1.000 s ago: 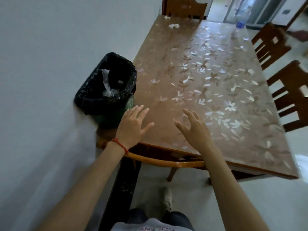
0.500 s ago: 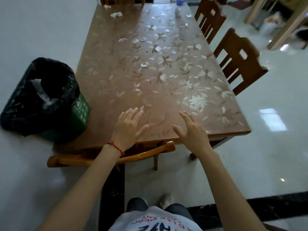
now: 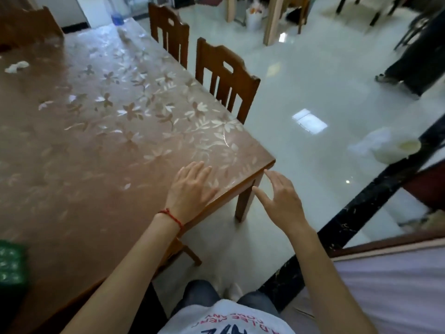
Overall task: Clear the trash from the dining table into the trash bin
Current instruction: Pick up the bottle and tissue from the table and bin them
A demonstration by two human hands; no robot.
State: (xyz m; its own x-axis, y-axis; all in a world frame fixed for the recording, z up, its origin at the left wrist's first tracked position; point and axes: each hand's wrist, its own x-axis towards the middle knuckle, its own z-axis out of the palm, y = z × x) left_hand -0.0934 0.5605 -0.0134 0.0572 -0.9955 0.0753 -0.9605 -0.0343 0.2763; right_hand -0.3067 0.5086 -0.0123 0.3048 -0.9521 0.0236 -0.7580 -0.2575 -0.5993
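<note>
View swung right, bin gone; both hands (image 3: 191,189) (image 3: 280,201) open, empty; shirt lettering (image 3: 224,326) unreadable.

two wooden chairs (image 3: 224,78), glossy white floor (image 3: 313,92), blue-capped bottle (image 3: 117,19)

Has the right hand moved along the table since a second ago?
Yes. The bare right hand now hangs past the brown floral table's near right corner; earlier it was over the tabletop.
</note>
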